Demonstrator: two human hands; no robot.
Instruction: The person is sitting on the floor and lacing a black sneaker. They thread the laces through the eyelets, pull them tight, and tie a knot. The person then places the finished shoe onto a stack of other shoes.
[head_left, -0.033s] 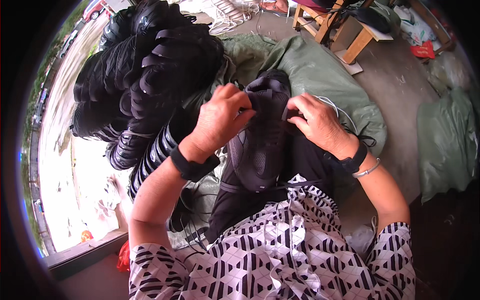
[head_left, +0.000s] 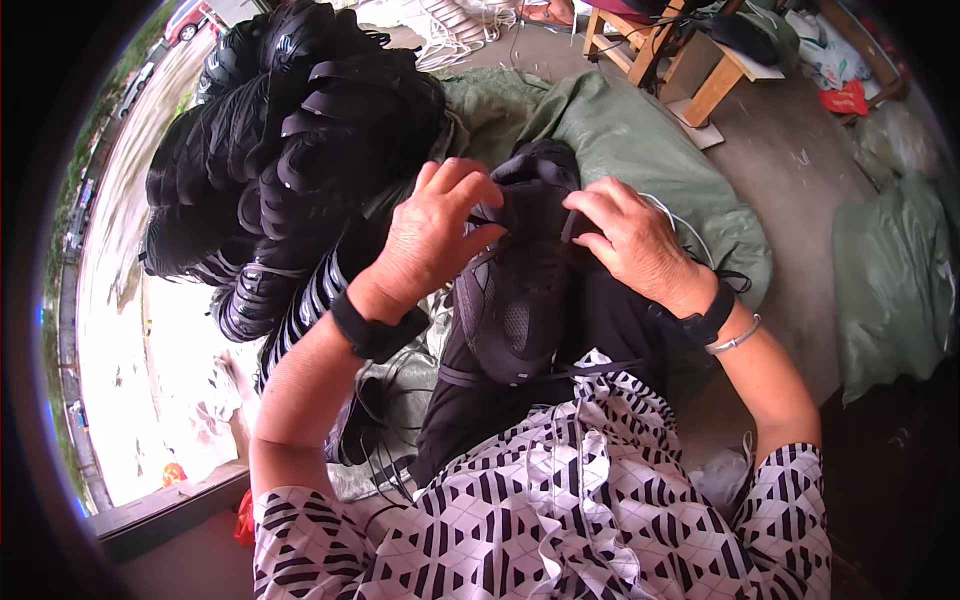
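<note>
A black sneaker (head_left: 519,285) with mesh panels lies across my lap, its toe towards me and its opening away from me. My left hand (head_left: 430,235) is at the left side of the sneaker's opening, thumb and fingers curved around a dark edge there. On the other side, my right hand (head_left: 628,238) pinches a dark piece of the sneaker between thumb and forefinger. The exact part in each grip is hard to make out against the black upper. Dark trousers (head_left: 615,325) show beneath the sneaker.
A tall heap of black shoe uppers (head_left: 300,150) stands to my left. Ahead lies a large green woven sack (head_left: 640,140), with another green sack (head_left: 893,290) at the far right. Wooden stools (head_left: 690,70) and a bundle of white cord (head_left: 455,35) are further back.
My left hand has shifted slightly left, and its thumb and fingers look further apart. My right hand has moved only a little. The sneaker stays on my lap.
</note>
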